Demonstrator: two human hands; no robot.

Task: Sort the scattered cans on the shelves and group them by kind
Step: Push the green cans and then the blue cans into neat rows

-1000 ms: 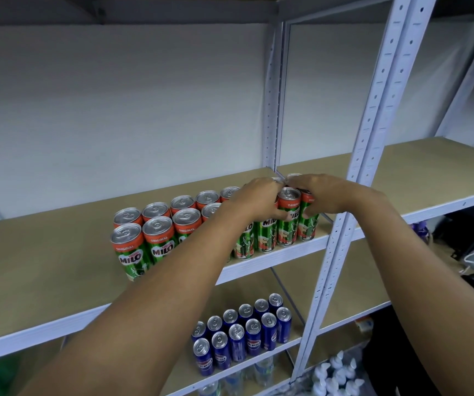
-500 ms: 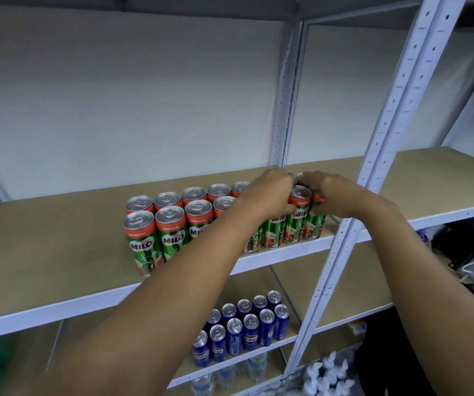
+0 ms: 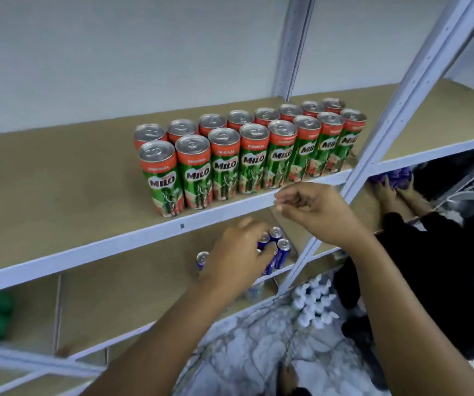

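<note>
Milo cans (image 3: 247, 155) stand upright in two tight rows on the upper shelf (image 3: 58, 178), labels facing out, running from about 9 o'clock toward 2 o'clock along its front edge. Below them, at 6 o'clock, blue cans (image 3: 278, 247) cluster on the lower shelf (image 3: 133, 284). The left hand (image 3: 238, 261) reaches down in front of the blue cans, fingers relaxed and spread, holding nothing. The right hand (image 3: 313, 210) hovers just below the upper shelf's white edge, fingers loosely curled, empty. White bottles (image 3: 313, 304) sit lower, at 5 o'clock.
</note>
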